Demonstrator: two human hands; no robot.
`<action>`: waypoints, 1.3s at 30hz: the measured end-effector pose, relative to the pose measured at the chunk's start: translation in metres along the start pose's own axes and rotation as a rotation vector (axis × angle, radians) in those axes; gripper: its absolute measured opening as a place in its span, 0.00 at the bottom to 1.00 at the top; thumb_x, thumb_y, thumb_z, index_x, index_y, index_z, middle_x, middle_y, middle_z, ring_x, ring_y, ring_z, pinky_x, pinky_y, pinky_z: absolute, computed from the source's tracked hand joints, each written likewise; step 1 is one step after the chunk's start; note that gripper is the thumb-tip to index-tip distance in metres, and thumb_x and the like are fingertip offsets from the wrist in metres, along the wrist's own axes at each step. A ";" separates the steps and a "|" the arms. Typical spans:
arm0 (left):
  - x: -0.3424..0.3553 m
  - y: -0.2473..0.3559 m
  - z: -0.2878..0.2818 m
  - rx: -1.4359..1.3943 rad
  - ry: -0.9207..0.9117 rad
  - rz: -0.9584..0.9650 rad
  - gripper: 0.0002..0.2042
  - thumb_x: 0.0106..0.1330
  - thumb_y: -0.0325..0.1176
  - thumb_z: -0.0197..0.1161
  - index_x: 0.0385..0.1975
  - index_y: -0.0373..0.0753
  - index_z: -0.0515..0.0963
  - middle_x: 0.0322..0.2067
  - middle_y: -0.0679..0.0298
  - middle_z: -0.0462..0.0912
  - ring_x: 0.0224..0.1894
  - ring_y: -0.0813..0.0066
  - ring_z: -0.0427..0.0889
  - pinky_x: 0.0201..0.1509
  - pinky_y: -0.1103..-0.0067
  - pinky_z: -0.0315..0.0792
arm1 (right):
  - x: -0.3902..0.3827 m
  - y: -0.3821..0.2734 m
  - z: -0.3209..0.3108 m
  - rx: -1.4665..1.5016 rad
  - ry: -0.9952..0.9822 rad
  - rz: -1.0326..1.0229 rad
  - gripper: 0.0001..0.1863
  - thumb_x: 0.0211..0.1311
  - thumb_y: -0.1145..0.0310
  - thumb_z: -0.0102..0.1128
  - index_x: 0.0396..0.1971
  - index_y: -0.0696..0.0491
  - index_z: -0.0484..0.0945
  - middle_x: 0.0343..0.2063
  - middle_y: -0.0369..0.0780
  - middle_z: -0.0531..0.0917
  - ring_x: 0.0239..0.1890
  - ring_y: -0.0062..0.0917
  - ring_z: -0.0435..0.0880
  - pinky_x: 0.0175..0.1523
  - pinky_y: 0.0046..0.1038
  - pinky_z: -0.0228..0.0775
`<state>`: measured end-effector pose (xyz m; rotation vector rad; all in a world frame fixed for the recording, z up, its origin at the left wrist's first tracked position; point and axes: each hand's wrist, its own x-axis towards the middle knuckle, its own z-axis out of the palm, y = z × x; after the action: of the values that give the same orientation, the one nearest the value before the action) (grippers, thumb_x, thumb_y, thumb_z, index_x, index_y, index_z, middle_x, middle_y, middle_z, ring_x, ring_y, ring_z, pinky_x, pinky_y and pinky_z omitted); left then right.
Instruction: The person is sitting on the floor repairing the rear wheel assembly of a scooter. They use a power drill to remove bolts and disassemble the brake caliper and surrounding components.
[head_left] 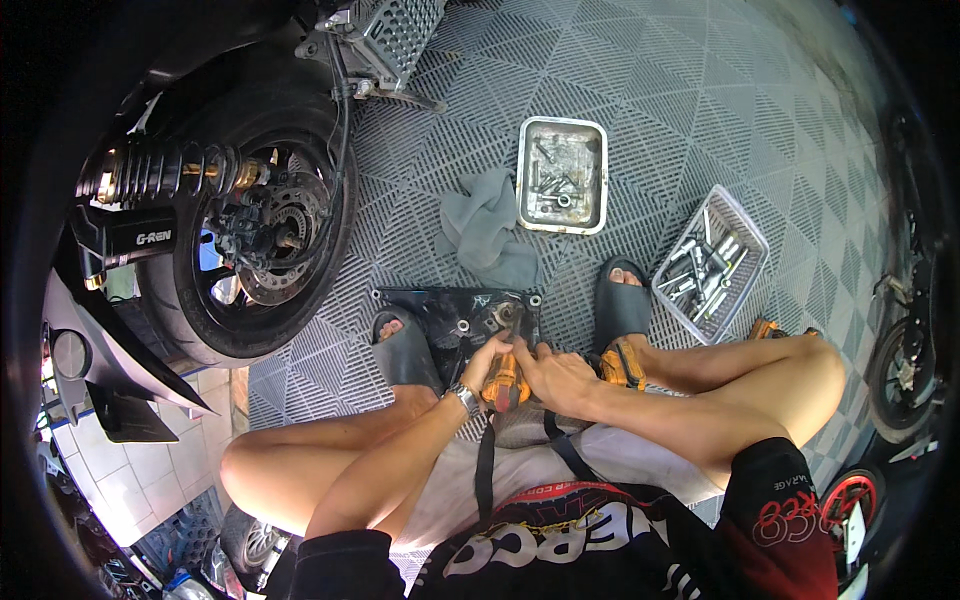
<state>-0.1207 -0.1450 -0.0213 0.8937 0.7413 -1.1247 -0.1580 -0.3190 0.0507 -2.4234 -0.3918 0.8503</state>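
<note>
My left hand [485, 363], with a metal watch at the wrist, grips an orange and black power tool [507, 391]. My right hand [557, 378] is closed round the tool's front from the other side, its fingertips partly hidden. The tool's nose points at a round metal fitting in a black plate [420, 312], which lies on the floor between my sandalled feet; the exact contact is too small to make out. A second orange power tool [621, 364] sits beside my right ankle.
A motorcycle's wheel [190, 310] and suspension stand at the left. A metal tray [561, 125] of small parts, a grey cloth [480, 222] and a plastic basket [760, 238] of sockets lie ahead on the tiled mat [680, 120]. Another wheel [895, 375] is at the far right.
</note>
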 end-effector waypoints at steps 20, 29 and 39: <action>-0.020 0.032 0.028 -0.064 0.131 0.014 0.16 0.63 0.44 0.56 0.44 0.39 0.74 0.38 0.59 0.79 0.38 0.65 0.80 0.46 0.66 0.76 | 0.011 0.010 -0.023 0.324 -0.018 0.102 0.39 0.48 0.72 0.65 0.57 0.65 0.54 0.30 0.60 0.81 0.37 0.54 0.83 0.43 0.47 0.75; -0.076 0.026 0.093 0.449 0.396 0.308 0.32 0.58 0.37 0.70 0.60 0.35 0.63 0.49 0.54 0.75 0.48 0.67 0.79 0.45 0.72 0.80 | 0.016 0.012 -0.021 0.375 -0.036 0.132 0.38 0.50 0.72 0.58 0.61 0.68 0.53 0.31 0.59 0.82 0.37 0.52 0.83 0.44 0.47 0.74; -0.055 0.039 0.087 1.014 0.529 0.606 0.20 0.58 0.37 0.67 0.47 0.33 0.77 0.29 0.58 0.84 0.26 0.75 0.83 0.26 0.79 0.78 | 0.027 0.018 -0.025 0.421 0.006 0.165 0.34 0.51 0.69 0.58 0.56 0.65 0.55 0.30 0.59 0.81 0.36 0.54 0.82 0.43 0.49 0.74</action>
<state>-0.0934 -0.1918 0.0745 2.1601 0.2110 -0.6616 -0.1195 -0.3318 0.0436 -2.0832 -0.0039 0.8926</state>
